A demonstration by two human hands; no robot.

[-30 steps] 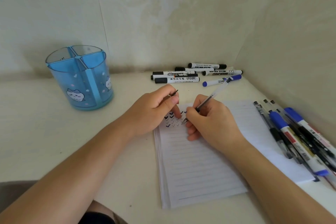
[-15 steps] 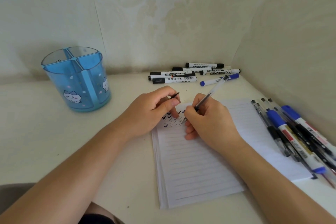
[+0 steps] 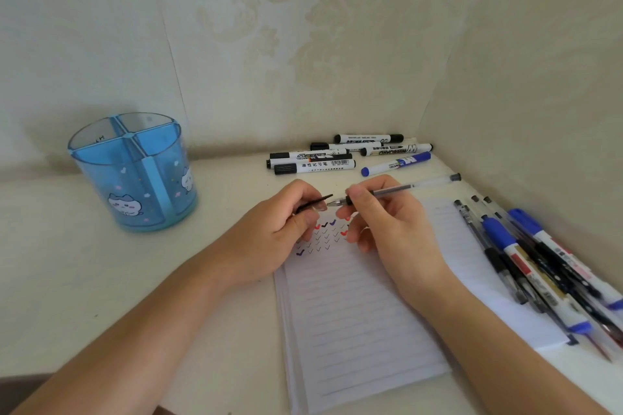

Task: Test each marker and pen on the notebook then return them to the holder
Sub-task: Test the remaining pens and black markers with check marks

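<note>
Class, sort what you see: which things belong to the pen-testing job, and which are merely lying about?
Job:
- pen, held in the right hand
- cap, held in the left hand
- notebook
- holder
- markers at the back
- pens on the right

Merely there:
- table
- wall

At ten o'clock the holder (image 3: 101, 185) is see-through blue with white cats and pink specks. The notebook (image 3: 354, 313) is white, grey-lined, with red, purple and black ticks. At twelve o'clock the markers (image 3: 315, 167) are white and black-capped, one blue-capped. The pen (image 3: 404, 186) is clear, its cap (image 3: 313, 204) black. The wall (image 3: 303, 44) is cream, faintly floral.
</note>
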